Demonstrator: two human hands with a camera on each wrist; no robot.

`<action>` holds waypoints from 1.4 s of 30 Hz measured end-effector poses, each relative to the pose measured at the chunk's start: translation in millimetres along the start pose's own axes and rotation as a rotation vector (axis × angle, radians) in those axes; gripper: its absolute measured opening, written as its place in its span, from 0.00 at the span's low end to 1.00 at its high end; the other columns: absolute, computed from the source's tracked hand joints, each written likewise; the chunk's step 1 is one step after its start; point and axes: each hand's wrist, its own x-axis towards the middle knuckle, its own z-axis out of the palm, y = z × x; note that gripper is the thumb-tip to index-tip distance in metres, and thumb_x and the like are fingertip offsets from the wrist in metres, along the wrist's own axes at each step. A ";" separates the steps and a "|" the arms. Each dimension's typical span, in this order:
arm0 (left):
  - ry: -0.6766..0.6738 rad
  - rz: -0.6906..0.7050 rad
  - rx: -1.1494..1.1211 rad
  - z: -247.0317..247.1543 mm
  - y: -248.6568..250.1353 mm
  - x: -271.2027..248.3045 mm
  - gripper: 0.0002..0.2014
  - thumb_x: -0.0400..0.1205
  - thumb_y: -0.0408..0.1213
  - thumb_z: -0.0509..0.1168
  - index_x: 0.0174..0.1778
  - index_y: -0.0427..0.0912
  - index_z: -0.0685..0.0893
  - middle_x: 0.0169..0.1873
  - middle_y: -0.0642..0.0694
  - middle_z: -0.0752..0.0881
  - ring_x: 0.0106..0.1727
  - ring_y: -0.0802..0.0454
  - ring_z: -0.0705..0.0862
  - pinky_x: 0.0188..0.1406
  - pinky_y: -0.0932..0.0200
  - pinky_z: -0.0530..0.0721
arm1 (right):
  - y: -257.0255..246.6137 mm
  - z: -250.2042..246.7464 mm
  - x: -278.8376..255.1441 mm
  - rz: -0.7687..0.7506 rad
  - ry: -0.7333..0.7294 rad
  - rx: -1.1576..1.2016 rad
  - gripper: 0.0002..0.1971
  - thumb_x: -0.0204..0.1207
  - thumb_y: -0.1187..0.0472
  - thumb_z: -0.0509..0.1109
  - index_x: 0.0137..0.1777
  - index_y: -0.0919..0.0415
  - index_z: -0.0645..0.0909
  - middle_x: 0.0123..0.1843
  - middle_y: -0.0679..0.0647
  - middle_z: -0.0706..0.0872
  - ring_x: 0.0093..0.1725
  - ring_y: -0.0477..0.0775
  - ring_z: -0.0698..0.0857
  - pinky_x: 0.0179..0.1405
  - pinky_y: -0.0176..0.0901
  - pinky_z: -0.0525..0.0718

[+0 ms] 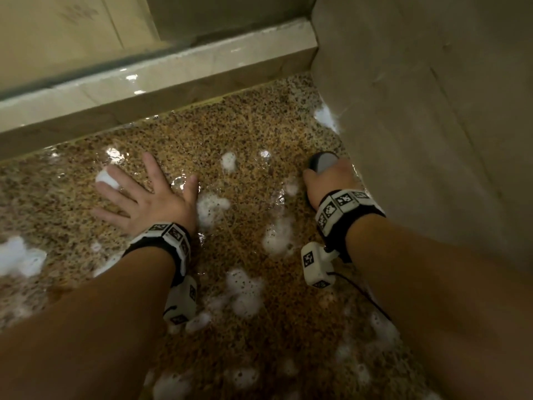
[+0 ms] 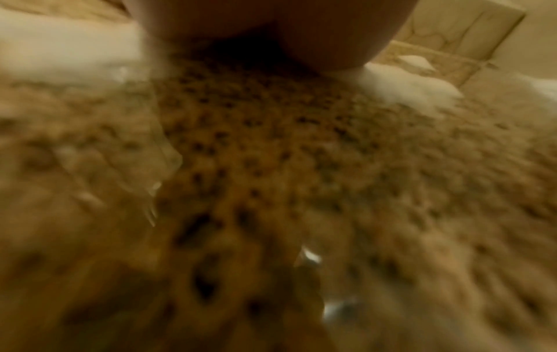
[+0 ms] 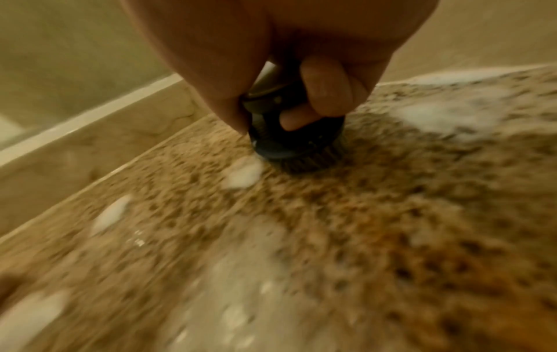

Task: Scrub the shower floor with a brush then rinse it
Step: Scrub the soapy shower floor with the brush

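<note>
Scrubbing wet shower floor (image 1: 259, 134), foam patches (image 1: 245, 293) nearest
Left hand (image 1: 150, 197) flat on floor, fingers spread; right hand (image 1: 331, 180) farther out by wall (image 1: 418, 111), fingers and thumb curled round brush (image 3: 295, 138), bristles down on floor; curb (image 1: 161, 73) beyond

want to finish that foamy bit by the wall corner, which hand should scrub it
Right. The right hand already grips the brush, bristles on the shower floor beside the wall. The left hand lies flat on the floor, away from the corner foam.
</note>
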 end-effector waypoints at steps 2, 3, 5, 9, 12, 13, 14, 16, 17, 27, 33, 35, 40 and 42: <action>0.015 -0.002 0.007 -0.1 0.2 -0.7 0.47 0.74 0.82 0.25 0.87 0.61 0.31 0.87 0.34 0.32 0.86 0.26 0.32 0.78 0.17 0.38 | -13.2 16.5 -18.0 -0.111 -0.070 -0.031 0.40 0.81 0.42 0.68 0.83 0.63 0.55 0.61 0.60 0.83 0.35 0.55 0.76 0.34 0.44 0.74; 0.021 -0.001 0.009 0.5 0.3 -0.8 0.47 0.74 0.82 0.25 0.87 0.61 0.31 0.87 0.34 0.32 0.86 0.26 0.32 0.78 0.17 0.38 | -16.5 26.7 -29.3 -0.193 -0.125 -0.057 0.41 0.81 0.41 0.69 0.83 0.62 0.54 0.57 0.60 0.83 0.33 0.54 0.76 0.32 0.44 0.74; 0.033 -0.001 0.010 2.3 0.4 -1.8 0.47 0.74 0.82 0.25 0.87 0.61 0.32 0.87 0.34 0.33 0.86 0.27 0.33 0.78 0.17 0.38 | -8.5 40.3 -53.7 -0.364 -0.253 -0.158 0.39 0.80 0.41 0.69 0.82 0.59 0.57 0.53 0.58 0.83 0.39 0.57 0.82 0.35 0.46 0.80; 0.047 -0.005 0.015 3.2 -0.2 -0.7 0.47 0.74 0.82 0.26 0.88 0.61 0.33 0.88 0.35 0.33 0.86 0.27 0.33 0.79 0.18 0.38 | 40.2 20.3 -63.1 -0.409 -0.262 -0.279 0.34 0.81 0.40 0.68 0.78 0.57 0.59 0.61 0.58 0.84 0.45 0.57 0.81 0.44 0.48 0.82; 0.053 -0.003 0.014 3.9 -0.9 -0.5 0.47 0.74 0.82 0.27 0.88 0.61 0.35 0.88 0.35 0.34 0.87 0.27 0.34 0.79 0.18 0.38 | 54.9 -14.2 -26.1 -0.156 -0.079 -0.198 0.37 0.82 0.42 0.69 0.81 0.62 0.59 0.66 0.63 0.83 0.55 0.64 0.84 0.47 0.47 0.78; 0.054 -0.005 0.015 4.3 -1.0 -0.6 0.48 0.74 0.82 0.27 0.88 0.61 0.35 0.88 0.35 0.35 0.87 0.27 0.34 0.79 0.18 0.37 | 52.9 -21.7 -10.9 -0.063 -0.030 -0.173 0.38 0.82 0.43 0.70 0.81 0.64 0.59 0.69 0.65 0.81 0.61 0.67 0.84 0.49 0.49 0.78; 0.053 -0.005 0.016 4.4 -0.9 -0.7 0.48 0.74 0.82 0.27 0.88 0.61 0.35 0.88 0.34 0.34 0.86 0.27 0.34 0.79 0.18 0.37 | 47.0 -25.8 -0.6 0.005 -0.005 -0.147 0.38 0.82 0.43 0.70 0.81 0.65 0.59 0.71 0.67 0.80 0.64 0.69 0.83 0.50 0.51 0.77; 0.050 -0.005 0.013 4.1 -1.0 -0.2 0.48 0.74 0.82 0.27 0.88 0.61 0.35 0.87 0.34 0.34 0.86 0.27 0.33 0.78 0.17 0.37 | 28.4 -18.3 5.2 0.007 0.018 -0.081 0.37 0.81 0.43 0.70 0.80 0.65 0.60 0.68 0.64 0.81 0.64 0.68 0.83 0.53 0.52 0.79; 0.048 -0.004 0.010 3.9 -1.4 0.0 0.48 0.74 0.83 0.27 0.88 0.61 0.35 0.87 0.34 0.34 0.86 0.27 0.33 0.78 0.17 0.37 | 18.4 -8.6 0.4 -0.044 0.012 -0.057 0.36 0.81 0.44 0.70 0.79 0.64 0.61 0.62 0.60 0.83 0.58 0.65 0.85 0.50 0.49 0.80; 0.023 0.000 -0.006 0.8 -3.6 1.7 0.49 0.73 0.84 0.30 0.87 0.63 0.33 0.87 0.35 0.33 0.86 0.27 0.33 0.78 0.17 0.37 | 60.9 20.4 -66.9 -0.419 -0.234 -0.318 0.30 0.81 0.41 0.69 0.74 0.55 0.62 0.57 0.53 0.82 0.47 0.56 0.83 0.46 0.49 0.84; -0.041 -0.023 -0.007 -4.4 -1.2 6.3 0.49 0.72 0.85 0.35 0.84 0.65 0.28 0.86 0.36 0.29 0.86 0.27 0.31 0.78 0.17 0.37 | 47.8 -13.4 -12.2 0.011 -0.014 -0.086 0.40 0.82 0.43 0.69 0.84 0.66 0.57 0.74 0.66 0.79 0.69 0.68 0.81 0.64 0.54 0.79; -0.054 -0.021 -0.009 -5.7 -1.3 5.3 0.49 0.72 0.85 0.36 0.84 0.65 0.27 0.86 0.36 0.29 0.85 0.27 0.31 0.78 0.17 0.37 | 20.1 -0.5 -14.4 -0.023 -0.007 -0.001 0.37 0.83 0.45 0.68 0.83 0.65 0.58 0.60 0.61 0.83 0.56 0.62 0.85 0.55 0.48 0.81; -0.039 0.005 -0.034 -4.6 -3.9 4.2 0.50 0.71 0.85 0.34 0.84 0.65 0.28 0.86 0.36 0.29 0.85 0.26 0.31 0.78 0.17 0.37 | -25.3 46.6 -65.7 -0.458 -0.211 -0.221 0.33 0.82 0.45 0.69 0.77 0.61 0.60 0.49 0.55 0.83 0.43 0.59 0.85 0.36 0.44 0.78; -0.040 0.017 -0.051 -5.2 -5.4 5.0 0.50 0.70 0.86 0.34 0.84 0.65 0.27 0.86 0.35 0.29 0.85 0.26 0.31 0.78 0.17 0.37 | -12.4 50.9 -63.8 -0.548 -0.255 -0.330 0.37 0.82 0.43 0.68 0.82 0.60 0.56 0.63 0.61 0.84 0.55 0.64 0.87 0.46 0.51 0.84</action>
